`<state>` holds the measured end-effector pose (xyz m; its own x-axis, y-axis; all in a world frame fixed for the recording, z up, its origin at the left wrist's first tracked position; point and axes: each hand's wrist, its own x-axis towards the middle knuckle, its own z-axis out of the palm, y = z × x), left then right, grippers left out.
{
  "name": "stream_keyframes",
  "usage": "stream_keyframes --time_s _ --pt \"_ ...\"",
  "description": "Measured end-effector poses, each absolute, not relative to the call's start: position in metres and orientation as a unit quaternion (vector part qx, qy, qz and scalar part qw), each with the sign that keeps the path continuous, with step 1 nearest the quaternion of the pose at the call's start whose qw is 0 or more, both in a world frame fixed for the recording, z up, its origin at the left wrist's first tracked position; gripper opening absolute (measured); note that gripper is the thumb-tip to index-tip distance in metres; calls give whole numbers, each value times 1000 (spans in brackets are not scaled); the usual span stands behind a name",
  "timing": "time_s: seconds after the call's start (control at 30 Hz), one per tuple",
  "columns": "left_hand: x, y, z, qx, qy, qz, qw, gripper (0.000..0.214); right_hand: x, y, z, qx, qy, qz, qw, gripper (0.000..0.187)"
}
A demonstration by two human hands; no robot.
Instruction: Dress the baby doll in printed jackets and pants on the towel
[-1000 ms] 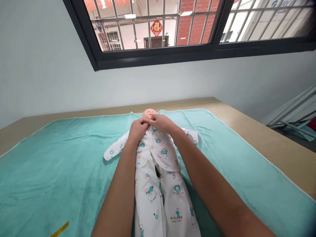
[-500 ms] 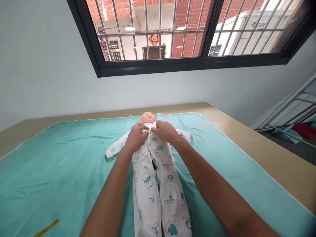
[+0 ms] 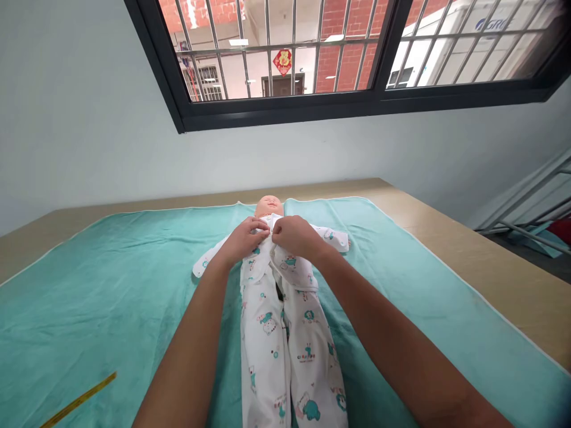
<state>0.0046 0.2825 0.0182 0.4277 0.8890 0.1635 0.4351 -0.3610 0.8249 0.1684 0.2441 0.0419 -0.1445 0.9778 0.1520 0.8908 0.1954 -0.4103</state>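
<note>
A baby doll (image 3: pixel 269 205) lies on its back with its head at the far end, dressed in a white printed baby shirt (image 3: pixel 292 261) and matching baby pants (image 3: pixel 267 345). My right hand (image 3: pixel 295 236) is closed, its thumb and fingers pinching the shirt's front edge just below the neck. Opposite it, my left hand (image 3: pixel 244 239) has thumb and fingertips on the other side of the shirt front, close to the collar. The fingertips of both hands nearly meet over the chest. What lies between them is partly hidden. The doll's sleeved arms stretch out to both sides.
A turquoise cloth (image 3: pixel 147 285) covers most of the wooden table (image 3: pixel 446 249). A yellow measuring tape strip (image 3: pixel 78 401) lies on the cloth at the lower left. Behind stands a white wall with a barred window (image 3: pixel 276 113). A metal rack (image 3: pixel 530 205) is at the right.
My right hand has turned slightly and drawn the shirt's front edge up, so the fabric below it is more folded. My left hand stays by the collar. The camera view has shifted slightly.
</note>
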Motion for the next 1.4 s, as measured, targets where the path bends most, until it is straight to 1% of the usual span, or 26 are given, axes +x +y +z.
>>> stream_keyframes --time_s 0.17,0.27,0.33,0.4,0.53,0.6,0.67,0.8,0.9,1.0,1.2,1.3,1.4 --pt "1 274 27 758 444 316 358 21 183 253 43 -620 -721 187 244 13" --pt "1 273 29 762 448 303 358 21 183 253 41 -614 -724 200 243 17" --pt "2 274 29 760 446 307 360 20 181 251 41 -603 -738 198 229 22" --pt "3 275 27 753 449 317 361 19 178 249 40 -599 -750 185 213 24" --pt "5 276 24 741 456 327 369 20 176 250 37 -600 -757 147 212 15" --pt "5 275 25 738 459 322 376 21 179 252 36 -589 -758 165 226 15" --pt "4 274 27 742 457 317 374 23 185 255 36 -568 -758 209 243 16" --pt "4 272 30 778 438 297 338 25 195 257 37 -530 -741 288 296 19" --pt "7 273 29 795 438 299 294 21 196 256 37 -530 -724 292 332 16" --pt "10 276 27 785 451 329 267 17 195 255 37 -526 -724 281 346 15" --pt "8 277 26 763 431 362 318 17 197 258 33 -513 -730 275 359 16" --pt "6 275 27 743 429 362 364 19 200 263 24 -490 -713 328 380 19" --pt "5 274 28 727 428 351 407 21 204 268 17 -467 -696 395 377 22"
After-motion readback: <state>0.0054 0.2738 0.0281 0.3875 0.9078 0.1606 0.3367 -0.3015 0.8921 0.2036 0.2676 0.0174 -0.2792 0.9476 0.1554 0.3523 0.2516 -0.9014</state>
